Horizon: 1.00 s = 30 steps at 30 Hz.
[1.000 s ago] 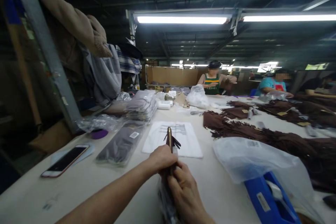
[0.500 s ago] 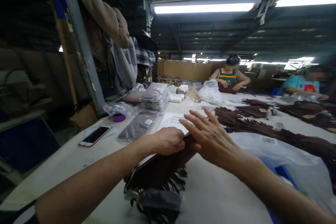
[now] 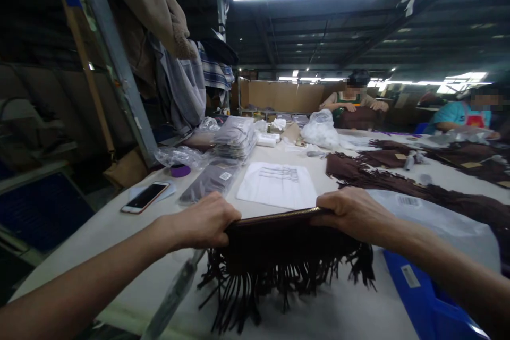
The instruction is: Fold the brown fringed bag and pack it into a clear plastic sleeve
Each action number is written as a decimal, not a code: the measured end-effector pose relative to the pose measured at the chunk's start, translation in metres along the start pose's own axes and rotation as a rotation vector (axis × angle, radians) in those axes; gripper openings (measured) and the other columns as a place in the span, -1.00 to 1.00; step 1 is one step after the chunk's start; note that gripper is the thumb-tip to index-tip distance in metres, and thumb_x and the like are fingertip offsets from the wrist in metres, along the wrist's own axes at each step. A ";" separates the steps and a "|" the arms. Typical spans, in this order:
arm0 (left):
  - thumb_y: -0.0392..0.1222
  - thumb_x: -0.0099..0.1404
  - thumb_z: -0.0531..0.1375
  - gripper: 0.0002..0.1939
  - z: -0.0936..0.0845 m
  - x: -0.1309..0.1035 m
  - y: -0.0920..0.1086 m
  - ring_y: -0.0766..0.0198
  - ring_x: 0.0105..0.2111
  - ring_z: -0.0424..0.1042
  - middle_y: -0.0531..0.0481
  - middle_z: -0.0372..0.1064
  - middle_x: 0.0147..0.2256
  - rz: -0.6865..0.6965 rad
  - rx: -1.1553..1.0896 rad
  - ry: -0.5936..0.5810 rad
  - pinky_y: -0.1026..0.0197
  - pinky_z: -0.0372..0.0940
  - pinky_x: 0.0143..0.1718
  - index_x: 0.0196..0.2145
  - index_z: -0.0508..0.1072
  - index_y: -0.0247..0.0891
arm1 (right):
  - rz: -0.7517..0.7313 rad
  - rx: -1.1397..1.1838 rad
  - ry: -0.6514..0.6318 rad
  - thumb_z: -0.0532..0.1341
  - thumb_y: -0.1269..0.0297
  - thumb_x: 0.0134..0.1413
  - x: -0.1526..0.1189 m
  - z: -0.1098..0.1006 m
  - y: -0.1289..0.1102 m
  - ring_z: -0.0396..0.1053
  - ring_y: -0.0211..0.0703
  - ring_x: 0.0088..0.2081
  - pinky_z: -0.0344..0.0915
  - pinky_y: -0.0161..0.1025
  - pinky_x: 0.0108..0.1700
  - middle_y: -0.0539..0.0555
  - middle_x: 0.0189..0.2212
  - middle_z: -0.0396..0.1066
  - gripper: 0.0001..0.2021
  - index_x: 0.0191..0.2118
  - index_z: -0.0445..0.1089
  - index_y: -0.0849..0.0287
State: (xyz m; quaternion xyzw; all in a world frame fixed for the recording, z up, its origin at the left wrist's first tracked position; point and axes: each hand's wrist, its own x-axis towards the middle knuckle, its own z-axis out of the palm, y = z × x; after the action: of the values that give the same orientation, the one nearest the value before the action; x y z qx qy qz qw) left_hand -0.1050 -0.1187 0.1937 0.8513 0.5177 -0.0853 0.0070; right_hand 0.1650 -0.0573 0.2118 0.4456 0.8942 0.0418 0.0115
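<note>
A dark brown fringed bag [image 3: 287, 244] with a gold-toothed zipper along its top edge is stretched between my hands above the table. My left hand [image 3: 209, 220] is closed on the bag's left top corner, and my right hand [image 3: 350, 210] grips the right end of the zipped edge. Long fringe hangs from the bag's lower side. A small plastic-wrapped piece [image 3: 175, 287] dangles below my left hand. Just behind the bag lies a stack of white printed sheets or bags [image 3: 277, 183].
Left on the table [image 3: 99, 260] are a phone [image 3: 145, 197], purple tape [image 3: 180, 170] and bagged grey items [image 3: 235, 138]. More brown fringed pieces [image 3: 438, 207] and a blue bin [image 3: 422, 287] with clear plastic lie right. Two people work across the table.
My hands have moved apart, and the bag is now pulled level between them with its zipper showing. My right hand, spread before, has closed on the edge. The white stack is uncovered.
</note>
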 end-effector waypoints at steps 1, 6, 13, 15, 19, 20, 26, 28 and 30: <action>-0.29 0.00 0.17 -0.94 0.002 0.001 -0.001 0.19 -0.43 0.38 0.04 0.39 -0.56 0.008 0.016 0.026 0.11 0.20 -0.18 -0.50 0.44 -0.20 | 0.009 0.013 0.005 0.23 0.06 0.00 -0.002 -0.002 0.002 -0.01 -0.35 -0.62 -0.19 -0.31 -0.51 -0.12 -0.72 0.01 -0.63 -0.65 0.19 0.14; -0.36 -0.02 0.16 -0.91 -0.010 0.008 -0.007 0.22 -0.43 0.37 0.07 0.39 -0.55 0.015 0.049 0.131 -0.02 0.05 -0.02 -0.55 0.41 -0.21 | 0.043 0.092 -0.004 0.22 0.07 -0.01 -0.013 -0.012 0.012 0.04 -0.35 -0.61 -0.16 -0.30 -0.51 -0.12 -0.71 0.04 -0.64 -0.66 0.19 0.14; -0.44 -0.13 0.09 -0.86 -0.034 0.010 -0.025 0.33 -0.52 0.29 0.15 0.26 -0.63 -0.047 -0.063 0.095 0.32 -0.01 -0.50 -0.63 0.34 -0.23 | 0.008 0.221 -0.211 0.20 0.38 -0.08 -0.028 0.000 0.031 0.24 -0.29 -0.50 0.01 -0.33 -0.44 -0.07 -0.58 0.32 -0.94 -0.50 0.34 0.10; -0.42 -0.10 0.10 -0.87 -0.033 0.009 -0.029 0.34 -0.50 0.30 0.15 0.29 -0.60 -0.052 -0.045 0.112 0.32 -0.02 -0.48 -0.60 0.36 -0.23 | 0.003 0.283 -0.178 0.15 0.30 -0.01 -0.029 0.002 0.036 0.22 -0.30 -0.52 0.02 -0.34 -0.45 -0.07 -0.60 0.28 -0.87 -0.54 0.31 0.11; -0.34 0.01 0.15 -0.94 -0.028 0.010 -0.033 0.33 -0.48 0.31 0.15 0.33 -0.56 -0.044 0.061 0.126 0.27 0.02 -0.39 -0.55 0.37 -0.22 | 0.010 0.238 -0.082 0.12 0.16 0.04 -0.023 0.005 0.047 0.16 -0.31 -0.55 -0.05 -0.32 -0.48 -0.09 -0.64 0.21 -0.78 -0.54 0.27 0.11; -0.33 0.02 0.16 -0.95 -0.027 0.012 -0.034 0.32 -0.47 0.31 0.15 0.35 -0.55 -0.037 0.097 0.123 0.25 0.03 -0.35 -0.54 0.37 -0.22 | 0.004 0.215 -0.074 0.12 0.17 0.05 -0.020 0.006 0.050 0.16 -0.31 -0.56 -0.06 -0.32 -0.48 -0.09 -0.64 0.20 -0.79 -0.54 0.27 0.10; -0.40 0.09 0.13 -0.89 -0.019 0.033 -0.044 0.16 -0.36 0.36 -0.03 0.40 -0.45 0.011 0.436 0.291 0.03 0.08 -0.15 -0.43 0.41 -0.27 | 0.043 -0.006 0.060 0.13 0.22 0.09 -0.002 0.009 0.054 0.19 -0.29 -0.52 -0.10 -0.31 -0.46 -0.06 -0.59 0.25 -0.82 -0.50 0.27 0.10; -0.45 0.14 0.07 -0.84 -0.018 0.040 -0.049 0.15 -0.37 0.35 -0.06 0.39 -0.45 0.039 0.542 0.413 -0.04 0.09 -0.10 -0.43 0.40 -0.30 | 0.043 -0.091 0.113 0.12 0.24 0.11 0.002 0.007 0.054 0.23 -0.28 -0.49 -0.10 -0.31 -0.46 -0.03 -0.53 0.32 -0.84 -0.46 0.30 0.11; -0.47 0.20 0.01 -0.79 -0.015 0.044 -0.053 0.15 -0.40 0.33 -0.07 0.37 -0.49 0.068 0.634 0.541 -0.09 0.10 -0.07 -0.44 0.40 -0.31 | 0.029 -0.153 0.175 0.09 0.26 0.13 0.003 0.009 0.055 0.26 -0.28 -0.47 -0.10 -0.31 -0.46 0.00 -0.45 0.38 -0.86 -0.41 0.33 0.12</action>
State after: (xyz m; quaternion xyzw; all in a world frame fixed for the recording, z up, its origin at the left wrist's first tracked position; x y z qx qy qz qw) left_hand -0.1300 -0.0540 0.2063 0.8197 0.4205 -0.0135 -0.3888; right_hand 0.2073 -0.0210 0.2077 0.4511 0.8794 0.1489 -0.0329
